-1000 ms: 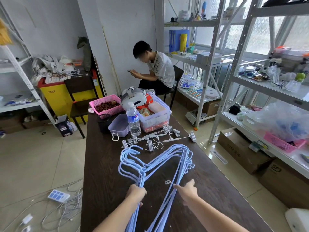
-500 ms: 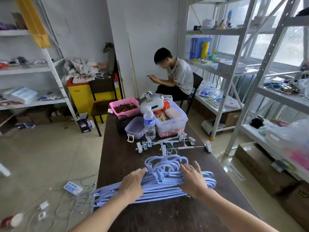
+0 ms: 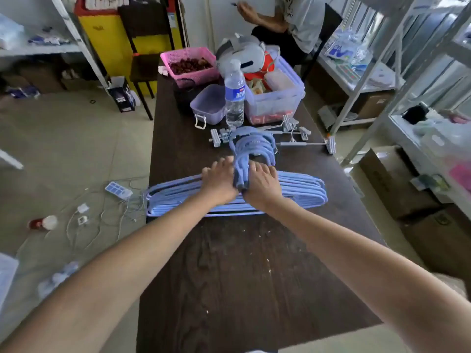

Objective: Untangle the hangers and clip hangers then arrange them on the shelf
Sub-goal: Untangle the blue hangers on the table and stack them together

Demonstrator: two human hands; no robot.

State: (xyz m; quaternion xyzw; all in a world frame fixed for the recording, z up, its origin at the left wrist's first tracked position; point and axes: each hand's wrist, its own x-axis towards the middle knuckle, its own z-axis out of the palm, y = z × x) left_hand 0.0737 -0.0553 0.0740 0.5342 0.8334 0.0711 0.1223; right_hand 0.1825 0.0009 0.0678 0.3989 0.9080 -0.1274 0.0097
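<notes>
both hands [image 3: 220, 180] pressing stacked blue hangers [image 3: 300, 191], dark table [image 3: 244, 271]

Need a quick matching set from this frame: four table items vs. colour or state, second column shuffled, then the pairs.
Things:
1. hangers
2. clip hangers
3. basket
4. water bottle

States:
A. pink, holds dark red fruit
B. blue stack, lying flat under both hands
C. upright, cap on
D. grey, lying beyond the blue hooks

Pairs: 1-B, 2-D, 3-A, 4-C
</notes>
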